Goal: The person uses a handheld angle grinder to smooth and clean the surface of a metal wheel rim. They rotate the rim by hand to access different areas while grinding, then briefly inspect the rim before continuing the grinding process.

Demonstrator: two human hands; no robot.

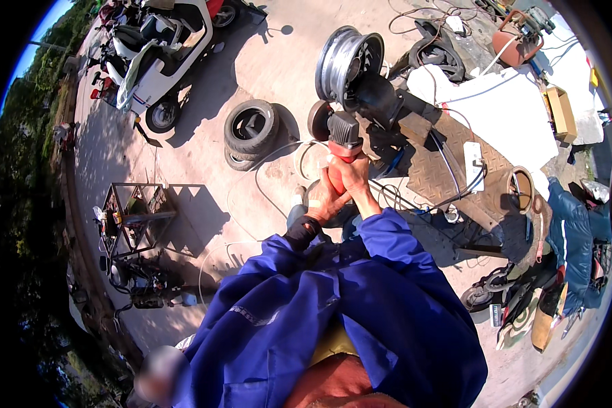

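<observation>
Both my hands grip a red and dark grey angle grinder (346, 139), held out in front of me. My right hand (353, 175) wraps round its red body just behind the grey head. Lower down, my left hand (326, 202) is closed round the rear of the same body. The grinder's round brown disc (318, 121) faces left. Just beyond it a silver wheel rim (340, 68) stands on edge against a dark metal block (379, 100) at the end of a steel bench. Whether disc and rim touch, I cannot tell.
A rusty chequered plate bench (449, 153) extends right, with a white power strip (474, 166) and cables on it. Tyres (251, 129) lie stacked on the ground to the left. A metal frame stand (139, 214), parked scooter (160, 61) and red air compressor (513, 44) stand around.
</observation>
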